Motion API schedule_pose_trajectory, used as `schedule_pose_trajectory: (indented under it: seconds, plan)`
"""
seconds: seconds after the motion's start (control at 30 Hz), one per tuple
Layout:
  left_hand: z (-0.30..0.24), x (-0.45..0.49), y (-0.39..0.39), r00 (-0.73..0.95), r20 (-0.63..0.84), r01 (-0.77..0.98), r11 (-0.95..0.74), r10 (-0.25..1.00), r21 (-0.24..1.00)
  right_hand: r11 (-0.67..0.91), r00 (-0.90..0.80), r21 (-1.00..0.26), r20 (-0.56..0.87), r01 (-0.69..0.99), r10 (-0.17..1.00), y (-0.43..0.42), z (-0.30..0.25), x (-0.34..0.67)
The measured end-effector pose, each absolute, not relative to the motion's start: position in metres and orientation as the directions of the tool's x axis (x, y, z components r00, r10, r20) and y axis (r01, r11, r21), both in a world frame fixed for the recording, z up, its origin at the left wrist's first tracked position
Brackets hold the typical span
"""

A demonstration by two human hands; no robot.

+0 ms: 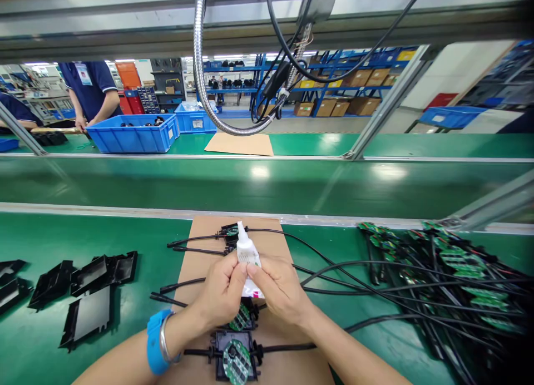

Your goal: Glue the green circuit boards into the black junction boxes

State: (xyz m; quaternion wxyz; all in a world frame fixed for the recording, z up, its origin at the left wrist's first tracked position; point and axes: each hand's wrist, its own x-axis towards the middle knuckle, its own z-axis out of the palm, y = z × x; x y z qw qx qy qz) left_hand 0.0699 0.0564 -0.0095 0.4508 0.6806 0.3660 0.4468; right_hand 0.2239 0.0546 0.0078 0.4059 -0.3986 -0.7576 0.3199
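A white glue tube [247,252] with a pointed nozzle stands upright between my two hands, nozzle up. My left hand [223,287] grips it from the left with thumb and fingers, and a blue band circles that wrist. From the right, my right hand [278,287] pinches the same tube, the thumbs nearly meeting. Below the hands a green round circuit board [237,361] lies on an open black housing [223,340] with cables out both sides. Another circuit board [241,318] is partly covered by my hands. Farther up, a wired housing [230,230] sits behind the nozzle.
Cardboard [189,265] lies under the housings. Several black housing shells [89,315] sit at left; a heap of wired circuit boards [463,268] fills the right. A metal flexible conduit [199,57] hangs overhead. Beyond, a person [94,90] stands by a blue bin [133,134].
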Motion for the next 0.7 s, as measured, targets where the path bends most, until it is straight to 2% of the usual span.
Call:
schedule_pose_trajectory:
  seconds: [0.23, 0.33, 0.43, 0.53, 0.6, 0.63, 0.7]
  plan:
    - [-0.007, 0.069, 0.059, 0.380, 0.242, 0.075, -0.291, 0.893, 0.954, 0.368, -0.278, -0.891, 0.295, 0.264, 0.914, 0.056, 0.001, 0.223]
    - [-0.006, 0.070, 0.061, 0.370, 0.176, -0.017, -0.183, 0.912, 0.983, 0.360, -0.317, -0.883, 0.263, 0.301, 0.911, 0.059, 0.003, 0.230]
    - [-0.007, 0.071, 0.066, 0.327, 0.119, -0.109, -0.088, 0.937, 0.990, 0.494, -0.345, -0.795, 0.380, 0.353, 0.858, 0.064, 0.007, 0.240]
    - [-0.007, 0.071, 0.072, 0.313, 0.106, -0.163, -0.056, 0.944, 0.985, 0.735, -0.445, -0.605, 0.592, 0.305, 0.672, 0.067, 0.011, 0.244]
    - [-0.007, 0.071, 0.073, 0.339, 0.098, -0.209, -0.026, 0.936, 0.978, 0.788, -0.464, -0.535, 0.639, 0.306, 0.614, 0.068, 0.013, 0.242]
    - [-0.007, 0.071, 0.072, 0.357, 0.098, -0.230, -0.014, 0.929, 0.973, 0.773, -0.451, -0.546, 0.630, 0.322, 0.633, 0.067, 0.014, 0.239]
    - [-0.006, 0.073, 0.070, 0.385, 0.108, -0.265, -0.002, 0.917, 0.964, 0.677, -0.406, -0.662, 0.550, 0.321, 0.730, 0.066, 0.015, 0.234]
